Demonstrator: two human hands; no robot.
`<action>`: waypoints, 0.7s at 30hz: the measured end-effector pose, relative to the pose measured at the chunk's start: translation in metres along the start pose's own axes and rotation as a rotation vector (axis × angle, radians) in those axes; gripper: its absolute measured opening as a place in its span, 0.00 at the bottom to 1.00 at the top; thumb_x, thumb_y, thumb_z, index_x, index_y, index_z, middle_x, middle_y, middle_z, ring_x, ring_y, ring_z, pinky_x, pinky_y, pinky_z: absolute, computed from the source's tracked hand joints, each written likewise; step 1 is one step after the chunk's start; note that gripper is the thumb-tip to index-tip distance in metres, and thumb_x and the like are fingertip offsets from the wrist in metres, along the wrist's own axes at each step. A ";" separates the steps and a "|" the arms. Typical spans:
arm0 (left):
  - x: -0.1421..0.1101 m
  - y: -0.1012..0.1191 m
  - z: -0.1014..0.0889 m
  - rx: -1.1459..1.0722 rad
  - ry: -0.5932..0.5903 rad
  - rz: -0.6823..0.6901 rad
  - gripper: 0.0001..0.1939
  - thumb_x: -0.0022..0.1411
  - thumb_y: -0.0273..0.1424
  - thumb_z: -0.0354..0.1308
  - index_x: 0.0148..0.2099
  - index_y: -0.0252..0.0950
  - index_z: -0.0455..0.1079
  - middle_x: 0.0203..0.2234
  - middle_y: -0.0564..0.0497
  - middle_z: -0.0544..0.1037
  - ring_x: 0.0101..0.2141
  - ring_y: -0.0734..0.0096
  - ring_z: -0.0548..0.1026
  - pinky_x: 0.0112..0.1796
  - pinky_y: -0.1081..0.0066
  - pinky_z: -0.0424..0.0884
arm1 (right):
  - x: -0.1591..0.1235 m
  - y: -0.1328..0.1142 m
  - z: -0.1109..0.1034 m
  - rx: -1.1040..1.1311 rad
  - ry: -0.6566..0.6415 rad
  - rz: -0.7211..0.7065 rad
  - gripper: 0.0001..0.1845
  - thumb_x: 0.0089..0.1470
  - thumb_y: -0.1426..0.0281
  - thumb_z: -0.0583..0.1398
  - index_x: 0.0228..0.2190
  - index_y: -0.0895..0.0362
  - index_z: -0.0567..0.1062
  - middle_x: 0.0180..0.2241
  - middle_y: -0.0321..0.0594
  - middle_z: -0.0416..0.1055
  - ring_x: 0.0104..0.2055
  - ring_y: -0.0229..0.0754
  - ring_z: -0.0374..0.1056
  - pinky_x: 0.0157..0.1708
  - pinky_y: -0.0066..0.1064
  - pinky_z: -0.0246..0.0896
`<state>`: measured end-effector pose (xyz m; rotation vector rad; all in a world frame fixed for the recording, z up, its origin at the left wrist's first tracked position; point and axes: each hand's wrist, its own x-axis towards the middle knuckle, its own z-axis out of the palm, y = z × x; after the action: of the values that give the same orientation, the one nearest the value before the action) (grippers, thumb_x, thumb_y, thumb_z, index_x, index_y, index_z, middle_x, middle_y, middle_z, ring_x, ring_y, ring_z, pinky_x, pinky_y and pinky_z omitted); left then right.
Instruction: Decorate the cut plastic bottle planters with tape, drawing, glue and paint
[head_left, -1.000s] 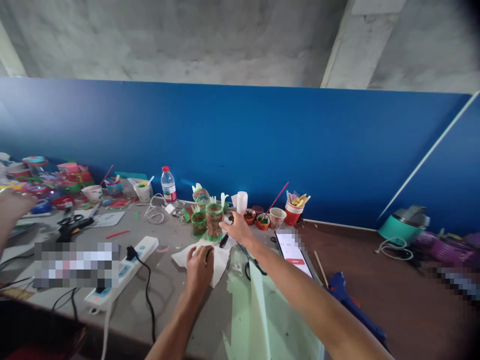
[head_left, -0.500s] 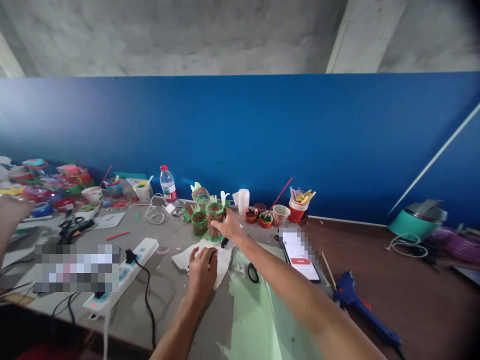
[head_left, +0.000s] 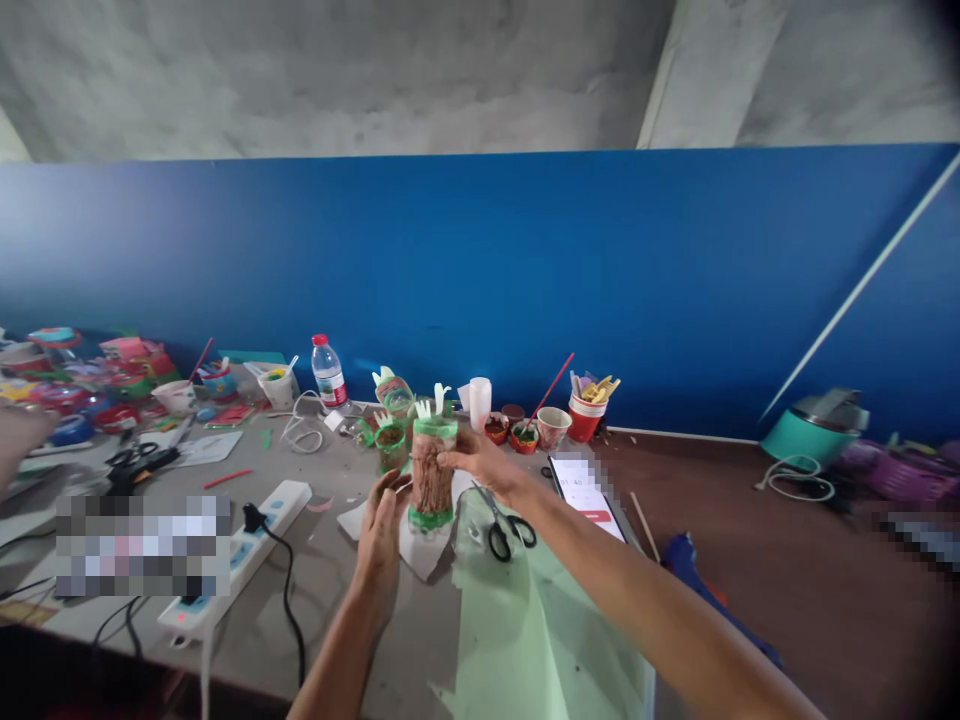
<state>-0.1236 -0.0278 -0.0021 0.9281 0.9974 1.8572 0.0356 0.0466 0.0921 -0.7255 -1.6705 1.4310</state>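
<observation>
A brown, bark-textured cylinder with green rims (head_left: 432, 475) is in front of me, slightly tilted, with white leaf-like pieces showing at its top. My right hand (head_left: 476, 460) is closed around its upper right side. On the other side, my left hand (head_left: 381, 525) has its fingers apart, close to the lower left of the cylinder; whether it touches is unclear. Beneath lies a piece of white paper (head_left: 427, 555). Behind, a smaller green-rimmed pot with brown filling (head_left: 391, 448) stands beside another decorated container (head_left: 394, 393). Black-handled scissors (head_left: 501, 540) rest under my right forearm.
Light green sheets (head_left: 502, 640) cover the table before me. A phone (head_left: 585, 500) and a blue glue gun (head_left: 694, 575) lie right. Paint cups (head_left: 524, 436) and a red cup of sticks (head_left: 585, 418) stand behind. Left are a power strip (head_left: 289, 498) and another person's hand (head_left: 22, 440).
The brown cylinder has come off its spot beside the small pot, toward me, in my right hand. My left hand has opened and moved slightly left. More of the scissors shows.
</observation>
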 end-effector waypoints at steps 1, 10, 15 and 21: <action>-0.001 -0.001 0.002 -0.086 -0.054 -0.065 0.26 0.57 0.50 0.59 0.51 0.39 0.69 0.48 0.43 0.76 0.48 0.58 0.74 0.49 0.60 0.68 | -0.006 0.001 0.002 0.024 -0.014 0.027 0.18 0.42 0.62 0.68 0.37 0.57 0.78 0.39 0.40 0.78 0.48 0.51 0.69 0.50 0.41 0.61; 0.001 -0.007 0.000 -0.106 -0.099 -0.332 0.29 0.39 0.44 0.73 0.43 0.39 0.75 0.38 0.48 0.82 0.39 0.58 0.80 0.41 0.64 0.75 | -0.053 0.004 -0.009 -0.017 0.035 0.186 0.31 0.45 0.52 0.68 0.48 0.55 0.74 0.47 0.45 0.74 0.50 0.50 0.68 0.53 0.43 0.60; 0.000 0.004 0.006 -0.147 -0.060 -0.365 0.29 0.40 0.43 0.73 0.45 0.38 0.74 0.36 0.49 0.83 0.32 0.62 0.81 0.36 0.66 0.77 | -0.095 -0.008 -0.065 -0.095 -0.077 0.248 0.29 0.45 0.53 0.67 0.44 0.58 0.76 0.44 0.46 0.74 0.46 0.47 0.70 0.47 0.39 0.65; -0.003 0.007 0.011 -0.127 -0.096 -0.408 0.28 0.42 0.42 0.73 0.45 0.38 0.73 0.35 0.49 0.83 0.33 0.61 0.81 0.34 0.66 0.77 | -0.150 -0.001 -0.111 -0.298 0.152 0.271 0.25 0.48 0.55 0.64 0.42 0.59 0.76 0.40 0.45 0.77 0.41 0.47 0.73 0.42 0.38 0.67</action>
<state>-0.1152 -0.0294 0.0078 0.6727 0.9190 1.5004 0.2082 -0.0212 0.0668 -1.2372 -1.7326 1.2789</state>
